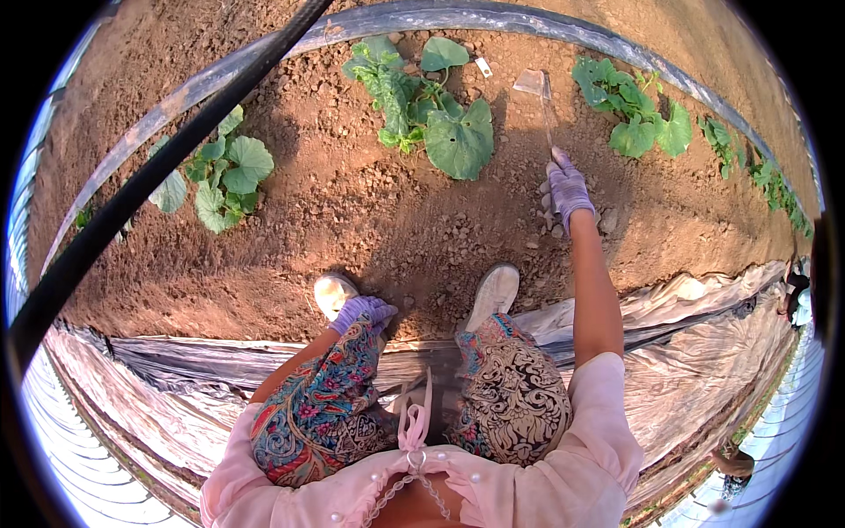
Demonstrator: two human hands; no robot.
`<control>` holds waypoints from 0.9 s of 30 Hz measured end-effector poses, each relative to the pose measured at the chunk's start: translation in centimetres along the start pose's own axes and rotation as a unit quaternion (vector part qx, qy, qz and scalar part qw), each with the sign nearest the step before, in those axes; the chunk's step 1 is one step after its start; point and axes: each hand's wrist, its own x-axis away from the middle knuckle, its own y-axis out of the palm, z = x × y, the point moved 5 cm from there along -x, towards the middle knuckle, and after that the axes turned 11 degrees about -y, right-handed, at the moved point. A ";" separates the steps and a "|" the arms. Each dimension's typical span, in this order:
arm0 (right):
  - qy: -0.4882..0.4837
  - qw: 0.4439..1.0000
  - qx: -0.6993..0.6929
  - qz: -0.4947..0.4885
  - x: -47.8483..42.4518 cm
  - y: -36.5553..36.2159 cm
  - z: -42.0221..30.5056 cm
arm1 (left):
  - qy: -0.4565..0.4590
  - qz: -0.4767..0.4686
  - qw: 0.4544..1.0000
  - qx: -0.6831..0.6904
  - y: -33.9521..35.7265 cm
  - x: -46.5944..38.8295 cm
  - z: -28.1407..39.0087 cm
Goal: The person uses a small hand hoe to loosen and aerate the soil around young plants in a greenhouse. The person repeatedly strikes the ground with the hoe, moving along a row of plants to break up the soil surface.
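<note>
In my right hand (569,185), gloved in purple, is the near end of a small hand hoe (546,119). Its thin shaft runs away from me to a flat metal blade (532,82) that lies against the brown soil. The blade sits between a large leafy plant (459,138) and another seedling (635,119) to the right. My left hand (363,311), also in a purple glove, rests at my left knee beside my shoe (335,294). Its fingers lie close together; the palm side is hidden.
A drip hose (462,14) curves along the soil beyond the plants. Another plant (231,171) grows at left, partly behind a dark bar (165,152) crossing the view. Clods (607,221) lie by my right hand, a white tag (483,67) farther off. Plastic sheeting (700,369) spreads behind my feet.
</note>
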 end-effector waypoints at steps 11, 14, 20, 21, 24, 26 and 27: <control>-0.065 0.995 -0.040 0.058 0.9 -1.4 0.2 | -0.034 -0.103 0.994 0.007 0.6 0.4 -0.6; 0.018 0.998 0.045 0.027 -1.2 -2.9 1.2 | -0.041 -0.136 0.980 -0.138 2.6 0.3 -1.7; -0.026 0.999 -0.027 0.027 -1.9 -1.2 1.1 | -0.013 -0.049 0.997 -0.063 3.1 0.5 -2.6; -0.012 1.000 0.006 0.025 -2.0 -0.7 1.1 | 0.016 -0.052 0.995 -0.088 3.1 0.5 -2.4; 0.003 1.000 0.020 0.008 -2.0 -0.5 -1.9 | -0.007 -0.126 0.987 -0.097 4.0 0.3 -3.8; -0.040 0.999 0.010 0.024 0.1 -0.5 -3.7 | -0.170 -0.245 0.954 -0.020 2.6 -0.4 -2.0; -0.112 0.992 0.032 0.038 -0.3 0.0 -3.7 | -0.247 -0.294 0.923 0.015 1.8 -0.7 -1.3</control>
